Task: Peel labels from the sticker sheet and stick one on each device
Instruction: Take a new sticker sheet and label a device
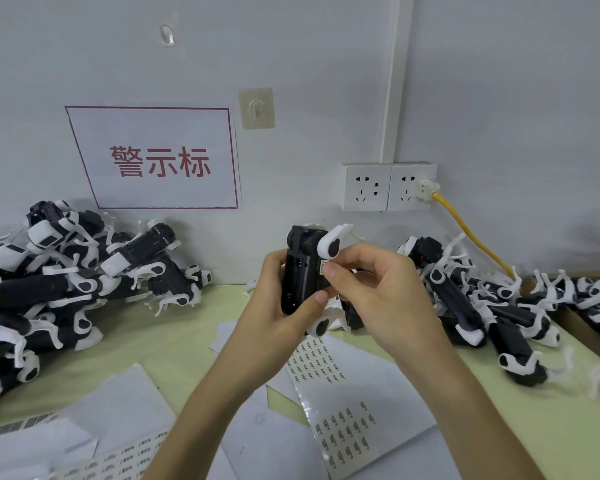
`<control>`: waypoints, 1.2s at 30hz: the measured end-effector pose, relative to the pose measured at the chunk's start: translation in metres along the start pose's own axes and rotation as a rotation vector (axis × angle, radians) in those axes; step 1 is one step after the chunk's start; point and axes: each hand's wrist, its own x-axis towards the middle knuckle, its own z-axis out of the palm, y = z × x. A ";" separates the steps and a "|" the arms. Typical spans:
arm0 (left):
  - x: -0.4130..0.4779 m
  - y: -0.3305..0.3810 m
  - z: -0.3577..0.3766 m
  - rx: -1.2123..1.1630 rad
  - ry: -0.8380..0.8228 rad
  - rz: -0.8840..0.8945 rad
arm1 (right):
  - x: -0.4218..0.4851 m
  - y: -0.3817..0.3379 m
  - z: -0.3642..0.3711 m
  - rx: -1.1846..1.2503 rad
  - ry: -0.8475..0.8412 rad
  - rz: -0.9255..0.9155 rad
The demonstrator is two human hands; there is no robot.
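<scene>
My left hand point(278, 299) grips a black device point(302, 268) with white clips and holds it upright above the table. My right hand point(371, 289) is at the device's right side, thumb and forefinger pinching a small white label point(324, 265) against its black body. Below my hands lie sticker sheets: one point(314, 363) with rows of small labels under the device, another glossy sheet point(349, 431) nearer to me.
A large pile of black-and-white devices point(66, 282) fills the left of the yellow-green table point(174, 341); another pile point(492, 306) spreads on the right. White papers point(125, 403) lie in front. A wall sign, sockets point(388, 187) and a yellow cable point(471, 237) are behind.
</scene>
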 end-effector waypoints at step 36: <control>-0.003 0.008 0.005 -0.060 -0.117 -0.121 | 0.004 0.006 -0.014 0.188 -0.378 -0.065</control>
